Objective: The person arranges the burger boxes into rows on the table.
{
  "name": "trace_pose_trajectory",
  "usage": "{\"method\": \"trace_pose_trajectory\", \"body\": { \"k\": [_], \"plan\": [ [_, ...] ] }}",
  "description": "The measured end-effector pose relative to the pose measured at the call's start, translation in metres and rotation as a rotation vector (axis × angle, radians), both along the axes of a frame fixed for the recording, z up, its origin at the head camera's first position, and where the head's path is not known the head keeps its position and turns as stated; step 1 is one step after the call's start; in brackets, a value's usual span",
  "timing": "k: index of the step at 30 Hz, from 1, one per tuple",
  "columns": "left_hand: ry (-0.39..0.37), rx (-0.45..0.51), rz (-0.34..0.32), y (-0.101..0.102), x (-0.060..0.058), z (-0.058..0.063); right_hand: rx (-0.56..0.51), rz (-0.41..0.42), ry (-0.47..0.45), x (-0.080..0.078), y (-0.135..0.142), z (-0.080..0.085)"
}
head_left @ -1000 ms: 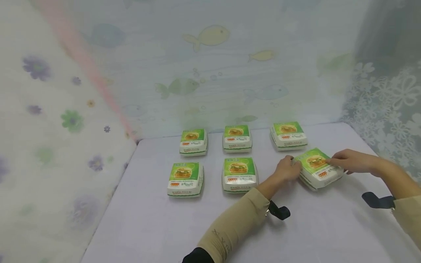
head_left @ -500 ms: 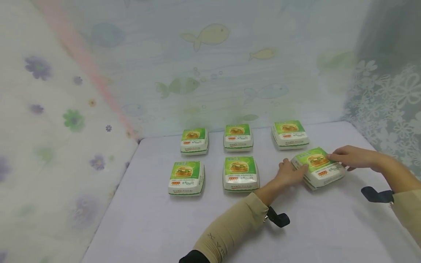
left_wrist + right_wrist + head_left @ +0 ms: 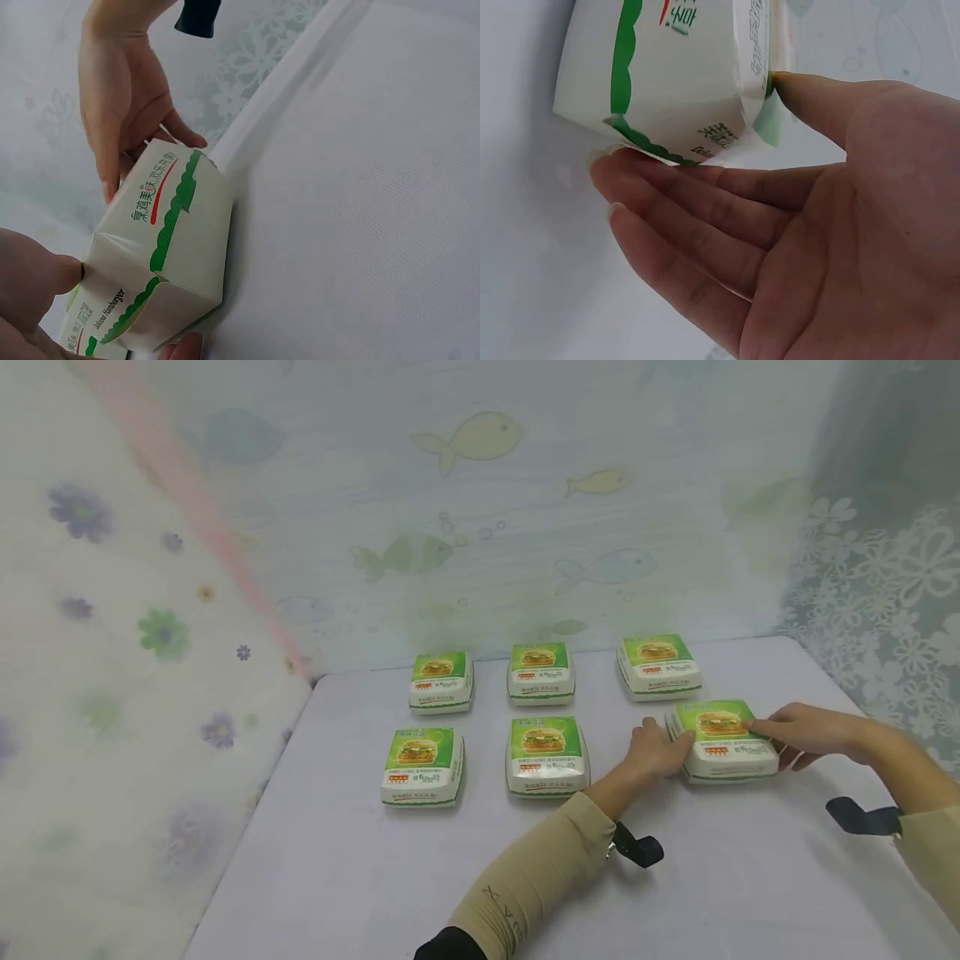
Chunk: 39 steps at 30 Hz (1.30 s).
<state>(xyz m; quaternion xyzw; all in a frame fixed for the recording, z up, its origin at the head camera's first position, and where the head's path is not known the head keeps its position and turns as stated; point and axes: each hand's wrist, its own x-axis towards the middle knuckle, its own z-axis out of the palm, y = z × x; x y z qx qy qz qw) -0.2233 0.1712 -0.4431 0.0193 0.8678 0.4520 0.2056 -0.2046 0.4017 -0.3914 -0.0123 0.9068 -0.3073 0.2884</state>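
Observation:
A green-and-white hamburger box [image 3: 724, 742] with a burger picture on its lid sits on the right of the table, its printed front toward me. My left hand [image 3: 656, 757] holds its left side, thumb at the lid's edge. In the left wrist view, that thumb meets the corner of the box [image 3: 176, 225] and a fingertip shows low beside its base. My right hand [image 3: 813, 732] grips the right side. The right wrist view has the right thumb on the lid's edge and the fingers [image 3: 705, 217] along the lower side of the box.
Similar boxes stand in two rows on the white-covered table [image 3: 337, 868]. Front row: a left box [image 3: 423, 767] and a middle box [image 3: 547, 757]. Back row: a left box [image 3: 442, 683], a middle box [image 3: 541, 674] and a right box [image 3: 658, 667] close behind the held one.
Between both hands, the hamburger box has turned from a slant to nearly square with the rows. Both hands have shifted slightly with it; the other boxes stay put.

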Motion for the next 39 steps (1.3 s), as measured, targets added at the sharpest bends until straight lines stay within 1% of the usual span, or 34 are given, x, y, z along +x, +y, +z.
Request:
{"method": "trace_pose_trajectory", "body": {
  "k": [2,5,10,15,18,20,24,29,33,35,37,39],
  "plan": [
    [-0.005,0.025,0.009,0.000,-0.003,-0.001,-0.001,-0.004,-0.005,0.001,-0.001,0.000],
    [-0.005,0.056,-0.002,0.000,-0.005,-0.004,-0.007,-0.011,0.006,0.001,-0.003,0.000],
    [-0.001,0.085,-0.018,-0.004,-0.001,-0.007,-0.030,-0.009,0.019,0.003,-0.007,-0.002],
    [-0.007,0.090,-0.018,-0.015,0.004,-0.002,-0.040,-0.007,0.026,0.003,-0.016,-0.003],
    [-0.010,0.105,-0.028,-0.023,0.007,0.002,-0.042,-0.005,0.033,0.003,-0.021,-0.002],
    [-0.016,0.118,-0.032,-0.028,0.008,0.002,-0.047,-0.005,0.033,0.004,-0.026,-0.002],
    [-0.027,0.126,-0.040,-0.035,0.010,-0.002,-0.059,-0.001,0.027,0.006,-0.033,-0.004],
    [-0.040,0.140,-0.059,-0.037,0.011,-0.007,-0.060,0.003,0.026,0.005,-0.034,-0.007],
    [-0.031,0.123,-0.069,-0.038,0.008,-0.007,-0.056,0.011,0.023,0.004,-0.033,-0.008],
    [-0.031,0.098,-0.073,-0.040,0.008,-0.006,-0.055,0.013,0.018,0.005,-0.032,-0.007],
    [-0.024,0.056,-0.096,-0.045,0.010,-0.003,-0.047,0.014,0.014,0.006,-0.030,-0.006],
    [-0.010,0.011,-0.152,-0.054,0.014,0.006,-0.032,0.017,0.014,0.008,-0.027,-0.004]
  ]
}}
